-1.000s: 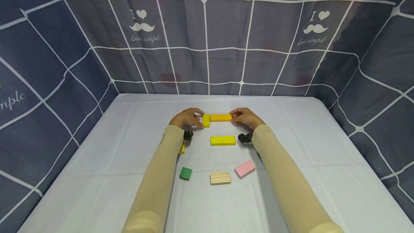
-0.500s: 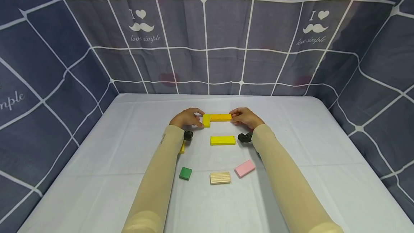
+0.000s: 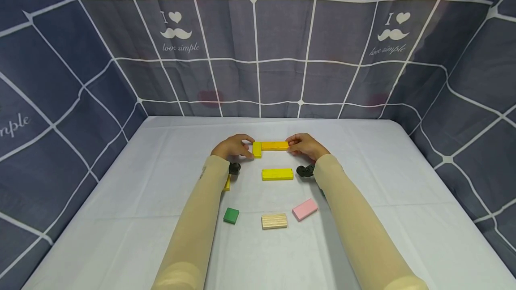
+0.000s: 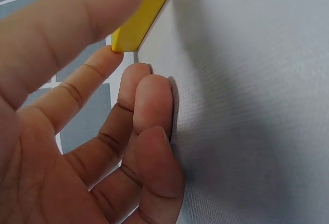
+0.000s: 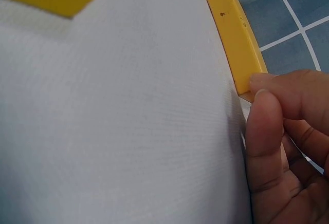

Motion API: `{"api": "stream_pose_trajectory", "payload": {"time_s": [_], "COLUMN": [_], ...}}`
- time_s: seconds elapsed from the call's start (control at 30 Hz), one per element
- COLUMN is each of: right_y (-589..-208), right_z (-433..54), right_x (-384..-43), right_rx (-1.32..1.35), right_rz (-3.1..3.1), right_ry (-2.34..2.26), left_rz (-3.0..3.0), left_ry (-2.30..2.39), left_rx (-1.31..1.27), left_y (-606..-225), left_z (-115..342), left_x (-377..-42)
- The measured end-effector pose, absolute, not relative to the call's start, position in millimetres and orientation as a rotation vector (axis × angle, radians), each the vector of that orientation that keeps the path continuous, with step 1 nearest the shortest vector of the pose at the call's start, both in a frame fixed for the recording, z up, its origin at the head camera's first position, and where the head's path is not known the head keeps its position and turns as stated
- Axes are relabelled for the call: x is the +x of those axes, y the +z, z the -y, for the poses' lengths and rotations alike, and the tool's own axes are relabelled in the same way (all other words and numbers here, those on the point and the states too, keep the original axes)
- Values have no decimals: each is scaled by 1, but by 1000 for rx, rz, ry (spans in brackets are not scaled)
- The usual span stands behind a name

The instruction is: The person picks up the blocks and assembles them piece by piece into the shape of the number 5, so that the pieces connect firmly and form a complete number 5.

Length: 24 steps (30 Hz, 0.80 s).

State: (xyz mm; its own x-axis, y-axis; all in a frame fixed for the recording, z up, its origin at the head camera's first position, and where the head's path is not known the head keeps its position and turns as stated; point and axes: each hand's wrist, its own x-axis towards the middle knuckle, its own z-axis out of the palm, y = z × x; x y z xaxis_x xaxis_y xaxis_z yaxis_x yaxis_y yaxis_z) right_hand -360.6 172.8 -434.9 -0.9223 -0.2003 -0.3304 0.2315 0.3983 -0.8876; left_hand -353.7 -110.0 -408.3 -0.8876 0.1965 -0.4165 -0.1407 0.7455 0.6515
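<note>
Two blocks meet in a corner shape near the far side of the table in the head view. The left one, a bright yellow block (image 3: 257, 150), points toward me. My left hand (image 3: 233, 147) holds it by its two ends between thumb and index finger (image 4: 92, 77), its other fingers curled loosely beside the cloth. Lying crosswise against it is an orange-yellow block (image 3: 275, 146). At the right end of that block, my right hand (image 3: 307, 147) pinches with thumb (image 5: 264, 136) and index finger. Another yellow block (image 3: 277, 174) lies apart, nearer me.
Closer in lie a green block (image 3: 231, 215), a ridged wooden block (image 3: 274, 221) and a pink block (image 3: 304, 210). Another yellow piece (image 3: 227, 183) is mostly hidden by the left sleeve. The white tablecloth (image 3: 121, 200) meets a dark gridded curtain (image 3: 282, 35) behind.
</note>
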Motion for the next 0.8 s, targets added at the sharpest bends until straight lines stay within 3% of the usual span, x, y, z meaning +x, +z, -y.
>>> {"api": "stream_pose_trajectory", "payload": {"time_s": [0.8], "right_y": [-432], "right_z": [-172], "right_x": [-358], "right_rx": [-59], "right_rz": [-2273], "right_ry": [-1548], "left_rz": [-2435], "left_ry": [991], "left_rx": [56], "left_y": [-404], "left_z": [109], "left_x": [-349]}}
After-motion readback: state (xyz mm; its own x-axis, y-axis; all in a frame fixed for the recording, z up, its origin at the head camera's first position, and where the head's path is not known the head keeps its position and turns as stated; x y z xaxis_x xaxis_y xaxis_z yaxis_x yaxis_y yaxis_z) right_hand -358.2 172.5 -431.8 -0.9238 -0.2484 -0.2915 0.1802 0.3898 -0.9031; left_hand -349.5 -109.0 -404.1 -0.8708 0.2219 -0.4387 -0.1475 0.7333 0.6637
